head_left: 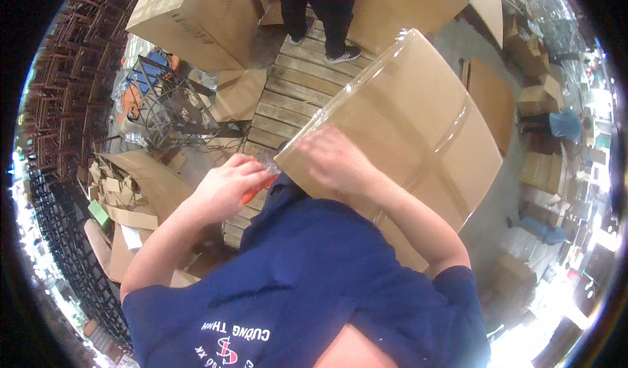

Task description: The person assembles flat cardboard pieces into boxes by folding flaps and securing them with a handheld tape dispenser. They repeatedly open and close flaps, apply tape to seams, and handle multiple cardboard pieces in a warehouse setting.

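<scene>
Leftmost, an open carton [157, 181] of cardboard scraps [112, 185] lies near the left hand [234, 181], whose fingers are curled around an orange-red tool [260, 189], mostly hidden. Clear film [270, 164] shows between that hand and the corner of the large carton [425, 119]; an uneven pull could crease it or make it stick to itself. Beyond, on wooden slats [281, 106], a co-worker's shoes [343, 55] might be knocked if the carton tipped. The right hand [333, 158] is over the large carton's left end, fingers bent and blurred; I cannot tell whether they grip or press. Lopsided pressure there could shift the large carton, in front of the person and rightward
</scene>
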Available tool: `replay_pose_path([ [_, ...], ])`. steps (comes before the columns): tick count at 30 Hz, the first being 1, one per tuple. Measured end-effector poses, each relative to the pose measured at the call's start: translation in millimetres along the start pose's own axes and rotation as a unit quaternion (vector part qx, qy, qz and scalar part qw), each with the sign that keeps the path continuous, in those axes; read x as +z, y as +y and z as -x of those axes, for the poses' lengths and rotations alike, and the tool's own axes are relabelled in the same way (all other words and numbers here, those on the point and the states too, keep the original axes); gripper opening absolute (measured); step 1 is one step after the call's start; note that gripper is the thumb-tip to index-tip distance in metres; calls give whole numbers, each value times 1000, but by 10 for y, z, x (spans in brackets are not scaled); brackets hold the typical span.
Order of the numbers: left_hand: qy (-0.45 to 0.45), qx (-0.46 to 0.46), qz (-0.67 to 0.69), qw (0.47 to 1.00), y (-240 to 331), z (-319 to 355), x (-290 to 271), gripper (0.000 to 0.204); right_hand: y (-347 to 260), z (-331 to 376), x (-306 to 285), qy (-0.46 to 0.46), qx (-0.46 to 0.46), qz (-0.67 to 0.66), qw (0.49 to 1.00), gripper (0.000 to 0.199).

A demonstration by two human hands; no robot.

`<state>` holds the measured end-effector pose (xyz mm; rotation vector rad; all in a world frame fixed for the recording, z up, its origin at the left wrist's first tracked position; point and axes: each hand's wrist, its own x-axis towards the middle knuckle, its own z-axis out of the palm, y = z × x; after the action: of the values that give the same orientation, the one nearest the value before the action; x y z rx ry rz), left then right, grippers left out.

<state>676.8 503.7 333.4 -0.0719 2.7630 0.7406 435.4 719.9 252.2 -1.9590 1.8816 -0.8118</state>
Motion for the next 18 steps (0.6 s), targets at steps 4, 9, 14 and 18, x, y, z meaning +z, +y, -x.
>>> replay_pose_path([
  [4,-414,-121,-11,902,-342,-755,-195,30,-74,-312,502,-87,-68,113,987,61],
  [9,-446,-237,-67,861,-1685,-217,506,32,129,-742,286,-188,-51,20,981,44],
  [14,-233,-283,82,927,-1853,-105,-586,41,2508,-737,-1856,-192,351,245,883,28],
  [18,-179,-242,35,953,-1929,-155,-669,36,2998,-678,-2531,-169,474,344,793,40],
])
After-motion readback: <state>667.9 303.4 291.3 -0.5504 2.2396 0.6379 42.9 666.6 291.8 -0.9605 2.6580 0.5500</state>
